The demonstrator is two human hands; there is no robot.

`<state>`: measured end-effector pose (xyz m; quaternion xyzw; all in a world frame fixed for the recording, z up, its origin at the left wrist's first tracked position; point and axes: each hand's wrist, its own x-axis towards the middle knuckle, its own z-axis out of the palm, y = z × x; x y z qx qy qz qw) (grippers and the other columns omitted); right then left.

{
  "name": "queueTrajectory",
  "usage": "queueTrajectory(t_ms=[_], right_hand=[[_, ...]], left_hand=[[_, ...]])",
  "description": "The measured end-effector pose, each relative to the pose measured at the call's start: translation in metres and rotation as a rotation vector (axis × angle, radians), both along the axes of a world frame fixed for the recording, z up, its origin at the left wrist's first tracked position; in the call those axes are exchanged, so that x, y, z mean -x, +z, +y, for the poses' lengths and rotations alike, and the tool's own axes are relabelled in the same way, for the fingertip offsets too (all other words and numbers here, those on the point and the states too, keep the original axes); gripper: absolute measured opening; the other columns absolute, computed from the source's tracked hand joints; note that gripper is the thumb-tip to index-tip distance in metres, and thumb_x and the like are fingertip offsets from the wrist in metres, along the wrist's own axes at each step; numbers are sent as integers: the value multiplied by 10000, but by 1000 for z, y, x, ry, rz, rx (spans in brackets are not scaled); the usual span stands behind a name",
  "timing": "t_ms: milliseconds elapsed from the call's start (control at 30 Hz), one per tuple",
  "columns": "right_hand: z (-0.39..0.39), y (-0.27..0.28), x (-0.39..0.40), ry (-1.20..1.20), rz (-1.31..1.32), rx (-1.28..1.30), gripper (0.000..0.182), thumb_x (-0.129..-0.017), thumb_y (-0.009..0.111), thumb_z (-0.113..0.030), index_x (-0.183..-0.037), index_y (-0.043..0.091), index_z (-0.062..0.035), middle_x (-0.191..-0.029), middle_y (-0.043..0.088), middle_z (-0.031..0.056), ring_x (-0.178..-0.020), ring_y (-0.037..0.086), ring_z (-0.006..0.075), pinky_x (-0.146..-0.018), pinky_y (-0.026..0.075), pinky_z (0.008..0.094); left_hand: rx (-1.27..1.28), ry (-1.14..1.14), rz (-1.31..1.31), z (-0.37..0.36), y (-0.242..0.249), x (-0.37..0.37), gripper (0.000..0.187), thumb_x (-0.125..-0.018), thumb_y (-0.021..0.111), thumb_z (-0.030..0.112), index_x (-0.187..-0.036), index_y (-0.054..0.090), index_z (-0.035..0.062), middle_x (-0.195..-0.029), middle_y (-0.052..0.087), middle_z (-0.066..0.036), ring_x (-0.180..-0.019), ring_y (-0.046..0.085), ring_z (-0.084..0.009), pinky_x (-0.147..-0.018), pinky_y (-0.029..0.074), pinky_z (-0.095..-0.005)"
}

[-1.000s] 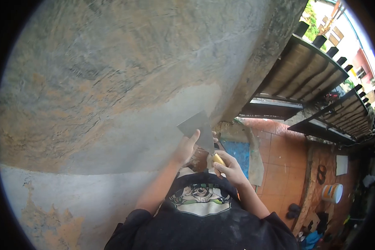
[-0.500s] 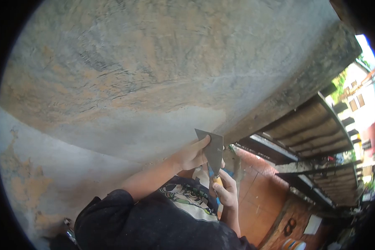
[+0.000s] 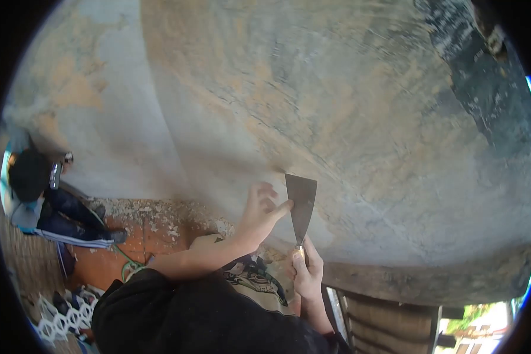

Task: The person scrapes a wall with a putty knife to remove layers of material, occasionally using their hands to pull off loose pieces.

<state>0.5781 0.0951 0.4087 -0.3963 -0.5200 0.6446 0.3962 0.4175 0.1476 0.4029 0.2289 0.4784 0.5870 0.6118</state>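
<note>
My right hand (image 3: 308, 268) is wrapped round the wooden handle of a putty knife (image 3: 302, 206), its thumb lying along the handle. The wide metal blade points up toward the wall (image 3: 218, 135), which shows scraped, patchy grey and tan paint. Just left of the blade is my left hand (image 3: 259, 215), its fingers apart and slightly curled. The left thumb tip reaches the blade's left edge, and the other fingers are a little blurred.
At the far left another person (image 3: 32, 183) in dark trousers crouches by the wall with a tool. Paint flakes (image 3: 159, 215) litter the orange tiled floor (image 3: 138, 239). A green hose or cord (image 3: 130, 265) lies there, near a white lattice rack (image 3: 65, 318). A wooden gate (image 3: 389, 324) stands lower right.
My view has swung left along the wall, bringing the other person into sight. My left hand has come off the blade's face, its fingers spreading. The right hand keeps hold of the putty knife.
</note>
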Motion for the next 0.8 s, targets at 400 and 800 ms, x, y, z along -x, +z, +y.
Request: queueTrajectory(t_ms=[400, 800], right_hand=[[59, 13, 47, 278, 316, 132, 401, -977, 486, -89, -1361, 387, -26, -835, 447, 74, -440, 422, 112, -323, 265, 209], [58, 17, 69, 220, 294, 131, 231, -1024, 487, -230, -944, 478, -14, -723, 429, 28, -416, 341, 78, -372, 268, 227]], left_hand=[[-1810, 266, 1218, 92, 72, 57, 234, -781, 695, 176, -634, 544, 74, -696, 539, -21, -704, 553, -202, -656, 465, -320], [-1835, 293, 1211, 101, 77, 73, 399, -766, 677, 154, -474, 408, 117, -479, 392, 26, -508, 414, -158, -559, 354, -291]])
